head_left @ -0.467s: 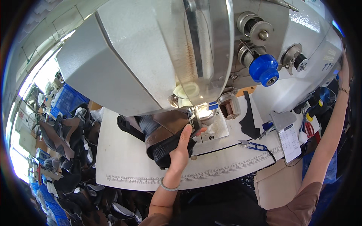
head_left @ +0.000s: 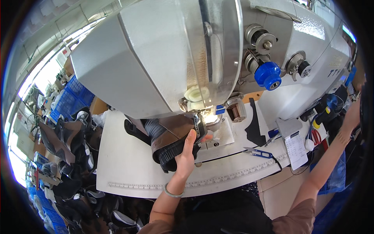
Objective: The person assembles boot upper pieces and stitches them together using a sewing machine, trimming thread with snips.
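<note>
Shoe upper (head_left: 165, 134), brown and black, and here it sits on the white table (head_left: 144, 189), its top edge right under the head of the big grey sewing machine (head_left: 148, 54), up by the lit needle area. The left hand (head_left: 186, 154) has it: a firm pinch, thumb pressed along the near side, fingertips just peeking out past the edge. Nicely placed, that thumb, close to the working spot but on the near side of the bright metal. Over on the far right, the right hand (head_left: 351, 114) is stretched well away from the upper; it's smeared at the dark rim of the view, so I can't tell whether it holds anything. For good work here, I'd say keep the edge lying flat and square under the head, let the thick black part hang free so it doesn't drag, and steer from the wrist with the fingertips clear of the needle. One hand alone could let the far end swing round, so a second hand on it would likely steady things. To the right, the blue snips (head_left: 260, 152) and a flat black piece (head_left: 255, 126) lie apart from the upper.
</note>
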The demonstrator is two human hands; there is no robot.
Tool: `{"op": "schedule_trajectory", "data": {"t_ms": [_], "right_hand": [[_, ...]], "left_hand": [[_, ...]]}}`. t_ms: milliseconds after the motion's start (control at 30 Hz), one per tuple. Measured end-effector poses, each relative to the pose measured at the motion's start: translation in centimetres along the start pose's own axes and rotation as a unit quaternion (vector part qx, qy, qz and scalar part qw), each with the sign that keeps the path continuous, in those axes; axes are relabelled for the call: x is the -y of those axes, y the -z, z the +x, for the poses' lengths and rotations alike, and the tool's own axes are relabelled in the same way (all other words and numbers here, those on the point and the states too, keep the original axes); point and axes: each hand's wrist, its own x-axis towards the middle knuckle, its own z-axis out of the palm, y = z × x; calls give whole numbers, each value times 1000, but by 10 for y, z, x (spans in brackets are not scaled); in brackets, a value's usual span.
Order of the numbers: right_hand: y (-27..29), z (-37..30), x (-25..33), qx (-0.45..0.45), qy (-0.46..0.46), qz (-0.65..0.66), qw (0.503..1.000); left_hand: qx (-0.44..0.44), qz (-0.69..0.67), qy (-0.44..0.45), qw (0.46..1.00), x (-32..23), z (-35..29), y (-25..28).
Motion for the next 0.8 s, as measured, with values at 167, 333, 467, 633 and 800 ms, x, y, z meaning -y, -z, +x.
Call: {"op": "schedule_trajectory", "data": {"t_ms": [167, 333, 467, 633, 800], "right_hand": [[-12, -143, 215, 362, 202, 308, 856], [-74, -183, 281, 288, 147, 445, 835], [-84, -184, 279, 262, 190, 476, 818], [-88, -198, 276, 267, 175, 493, 809], [-87, -199, 278, 265, 156, 483, 820]], "left_hand": [[9, 43, -13, 999, -1, -1, 2], [-9, 90, 35, 995, -7, -4, 9], [-3, 83, 21, 996, -9, -3, 10], [19, 73, 22, 997, -10, 1, 9], [-4, 99, 3, 995, -9, 4, 10]]}}
